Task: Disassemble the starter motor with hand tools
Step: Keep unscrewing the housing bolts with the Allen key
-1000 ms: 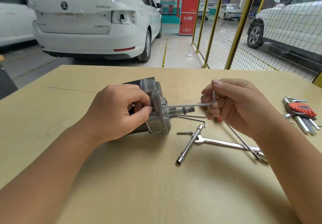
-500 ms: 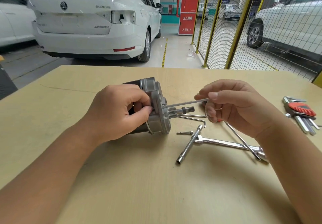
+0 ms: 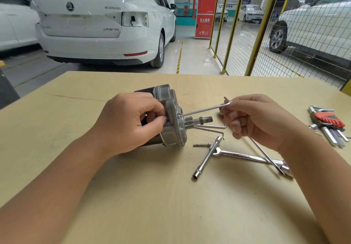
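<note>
The starter motor [image 3: 171, 110] lies on its side in the middle of the wooden table [image 3: 152, 196], its grey end housing and pinion shaft pointing right. My left hand [image 3: 127, 122] grips the motor body from the left. A thin hex key [image 3: 203, 109] has its long end set in a bolt on the housing face. My right hand [image 3: 260, 119] pinches the key's bent end, a little above the table.
Right of the motor lie two loose hex keys [image 3: 212, 128], a small bolt [image 3: 202, 144], a T-handle socket wrench [image 3: 208, 156], a combination spanner [image 3: 247, 156] and a long thin rod [image 3: 266, 154]. A red-handled hex key set [image 3: 329, 120] sits at the right edge. Parked cars and yellow fencing stand beyond.
My right hand has turned the hex key: its bent end, upright a second ago, has swung over and now lies nearly level at my fingertips. The left hand and motor have stayed put.
</note>
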`<act>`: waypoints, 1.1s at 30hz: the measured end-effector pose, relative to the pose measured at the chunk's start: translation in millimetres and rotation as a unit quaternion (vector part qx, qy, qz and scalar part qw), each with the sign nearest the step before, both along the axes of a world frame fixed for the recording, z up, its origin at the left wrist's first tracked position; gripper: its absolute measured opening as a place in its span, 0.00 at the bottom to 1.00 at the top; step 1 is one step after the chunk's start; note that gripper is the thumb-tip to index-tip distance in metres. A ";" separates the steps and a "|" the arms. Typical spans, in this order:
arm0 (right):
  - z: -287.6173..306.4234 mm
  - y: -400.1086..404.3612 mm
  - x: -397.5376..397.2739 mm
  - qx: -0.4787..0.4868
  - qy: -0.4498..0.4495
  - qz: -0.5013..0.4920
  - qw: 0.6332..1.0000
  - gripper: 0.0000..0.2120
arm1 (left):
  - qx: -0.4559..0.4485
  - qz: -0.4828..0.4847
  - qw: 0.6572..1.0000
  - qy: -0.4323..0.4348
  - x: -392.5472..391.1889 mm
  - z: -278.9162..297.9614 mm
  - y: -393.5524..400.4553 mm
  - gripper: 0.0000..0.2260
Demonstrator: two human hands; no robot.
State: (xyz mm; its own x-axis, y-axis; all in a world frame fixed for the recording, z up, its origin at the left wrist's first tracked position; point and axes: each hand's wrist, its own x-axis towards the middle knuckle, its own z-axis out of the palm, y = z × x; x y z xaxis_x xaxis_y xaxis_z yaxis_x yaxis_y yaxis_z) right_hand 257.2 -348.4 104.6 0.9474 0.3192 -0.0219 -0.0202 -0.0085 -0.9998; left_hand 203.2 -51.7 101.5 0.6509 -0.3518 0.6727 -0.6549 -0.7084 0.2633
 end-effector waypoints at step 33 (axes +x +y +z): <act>4.9 -5.9 -6.1 0.022 -0.052 0.204 0.977 0.22 | 0.001 0.004 1.000 -0.004 1.4 -1.7 0.6 0.04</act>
State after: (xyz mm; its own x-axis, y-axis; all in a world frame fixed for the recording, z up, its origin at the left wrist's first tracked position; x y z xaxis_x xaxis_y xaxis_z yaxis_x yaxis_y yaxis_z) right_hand 251.0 -354.3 109.5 0.7369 0.6698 0.0913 0.0784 0.0494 -0.9957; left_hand 204.6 -51.0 99.9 0.6483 -0.3481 0.6771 -0.6512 -0.7144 0.2563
